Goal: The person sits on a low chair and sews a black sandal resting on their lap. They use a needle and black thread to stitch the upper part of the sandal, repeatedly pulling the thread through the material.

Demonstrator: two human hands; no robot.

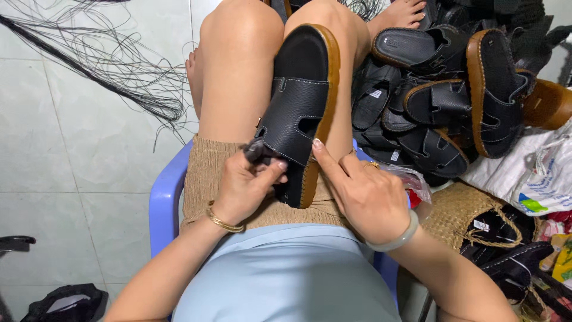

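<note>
Head view looked down on my lap, where a black sandal [302, 113] with a tan sole edge lay along my thighs, toe end toward my knees. My left hand [244, 188] was closed on its heel end, thumb and fingers pinching the dark strap there. My right hand [366, 194] rested beside it with the forefinger stretched out and pressed against the tan sole rim, the other fingers curled in; it gripped nothing that I could see.

To my right a pile of sandals [441, 95] of the same black and tan kind crowded close against my leg, some lying flat, one standing on its side. Small white tags showed inside a few of them. Under my right wrist sat a crumpled clear plastic bag [411, 182] with something red in it, and beside it a woven straw basket [456, 211]. Further right lay a white plastic sack [536, 173] with green and blue print. On the tiled floor [71, 155] to my left a tangle of thin black thread [119, 77] spread out. I sat on a blue plastic chair [164, 203].
</note>
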